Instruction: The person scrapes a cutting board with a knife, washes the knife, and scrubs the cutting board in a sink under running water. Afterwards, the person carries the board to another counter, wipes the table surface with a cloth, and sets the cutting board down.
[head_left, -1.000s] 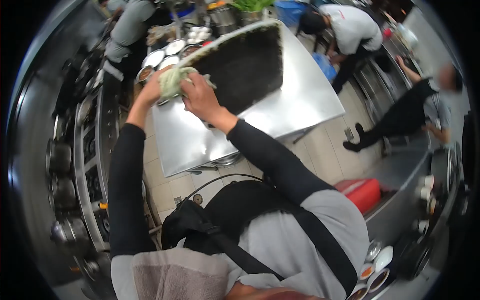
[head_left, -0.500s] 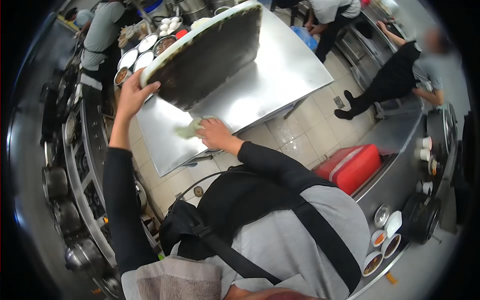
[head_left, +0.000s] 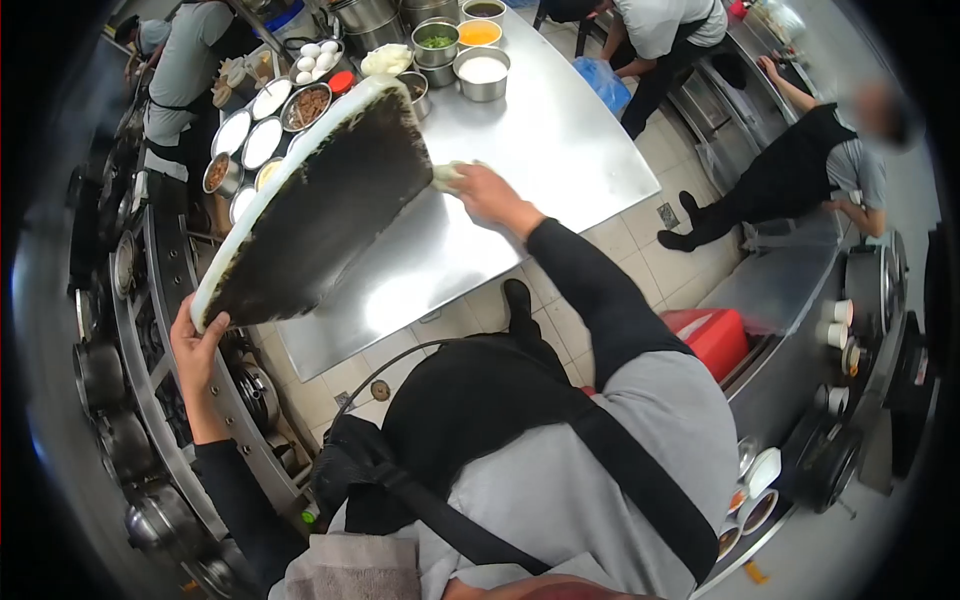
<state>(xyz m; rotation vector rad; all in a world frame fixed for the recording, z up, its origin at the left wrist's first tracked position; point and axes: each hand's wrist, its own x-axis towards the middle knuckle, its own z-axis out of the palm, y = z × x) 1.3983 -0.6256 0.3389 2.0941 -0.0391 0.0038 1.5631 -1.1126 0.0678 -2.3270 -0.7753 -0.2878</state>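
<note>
A thick board with a white edge and a dark, stained underside (head_left: 330, 205) is tilted up over the steel table (head_left: 560, 150). My left hand (head_left: 198, 350) grips its near left corner, with the thumb on the dark face. My right hand (head_left: 490, 198) is closed on a pale green cloth (head_left: 447, 177), beside the board's right edge and over the table. Much of the cloth is hidden by my fingers and the board.
Behind the board stand metal bowls of food (head_left: 262, 143), eggs (head_left: 316, 60) and steel pots (head_left: 482, 72). A stove (head_left: 185, 300) runs along the left. Co-workers (head_left: 810, 160) are at the right and back. A red box (head_left: 710, 340) sits at right.
My left hand has drawn the board left and toward me, uncovering pots at the back. My right hand first wiped lower on the table with the cloth, then moved up and right.
</note>
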